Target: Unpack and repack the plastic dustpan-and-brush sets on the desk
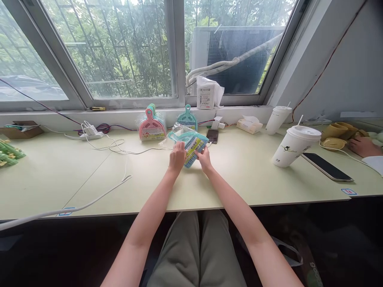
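Observation:
A teal mini dustpan-and-brush set (189, 146) in clear plastic wrap lies on the pale green table (60, 175), slightly past the middle. My left hand (177, 158) grips its left side with curled fingers. My right hand (204, 158) pinches its lower right corner. Behind it, a stack of pink and green sets (152, 124) and another teal set (187, 117) lean against the window sill.
White power strip (89, 132) with cables runs across the left. Two lidded paper cups (293, 146) and a black phone (326, 166) stand right, near another person's hand (362, 146). A tissue pack (249, 124), white bag (207, 93), cardboard box (20, 129) and green items (8, 152) sit around.

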A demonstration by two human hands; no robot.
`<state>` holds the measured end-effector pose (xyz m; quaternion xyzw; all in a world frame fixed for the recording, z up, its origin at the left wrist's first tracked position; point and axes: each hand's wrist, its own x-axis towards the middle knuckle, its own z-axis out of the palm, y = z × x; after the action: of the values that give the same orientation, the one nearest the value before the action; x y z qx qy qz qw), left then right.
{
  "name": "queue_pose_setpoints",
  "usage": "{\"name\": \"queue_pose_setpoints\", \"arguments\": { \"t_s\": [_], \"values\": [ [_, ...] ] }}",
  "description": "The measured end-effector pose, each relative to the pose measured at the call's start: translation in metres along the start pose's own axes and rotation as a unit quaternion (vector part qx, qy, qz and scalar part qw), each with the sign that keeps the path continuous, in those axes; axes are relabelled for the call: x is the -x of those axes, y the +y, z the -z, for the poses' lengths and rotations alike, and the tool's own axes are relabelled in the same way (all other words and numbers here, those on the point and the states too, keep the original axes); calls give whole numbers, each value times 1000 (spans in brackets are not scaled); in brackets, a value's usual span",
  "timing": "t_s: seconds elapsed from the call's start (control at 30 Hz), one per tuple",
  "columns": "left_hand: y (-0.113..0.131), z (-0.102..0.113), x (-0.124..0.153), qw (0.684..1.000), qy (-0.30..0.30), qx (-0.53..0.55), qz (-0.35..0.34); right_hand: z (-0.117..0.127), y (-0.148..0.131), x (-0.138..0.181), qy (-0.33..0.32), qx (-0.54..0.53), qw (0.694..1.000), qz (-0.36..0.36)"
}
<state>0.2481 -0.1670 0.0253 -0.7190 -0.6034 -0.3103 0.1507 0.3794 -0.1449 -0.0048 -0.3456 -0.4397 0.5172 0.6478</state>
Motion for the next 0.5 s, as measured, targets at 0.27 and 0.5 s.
{"name": "queue_pose_setpoints", "arguments": {
  "t_s": [0.27, 0.5],
  "values": [
    [-1, 0, -2, 989, -37, -42, -135, 4, 1, -4, 37, -35, 999, -5],
    [1, -3, 0, 987, 19, -46, -150, 5, 1, -7, 51, -73, 996, -3]
  ]
}}
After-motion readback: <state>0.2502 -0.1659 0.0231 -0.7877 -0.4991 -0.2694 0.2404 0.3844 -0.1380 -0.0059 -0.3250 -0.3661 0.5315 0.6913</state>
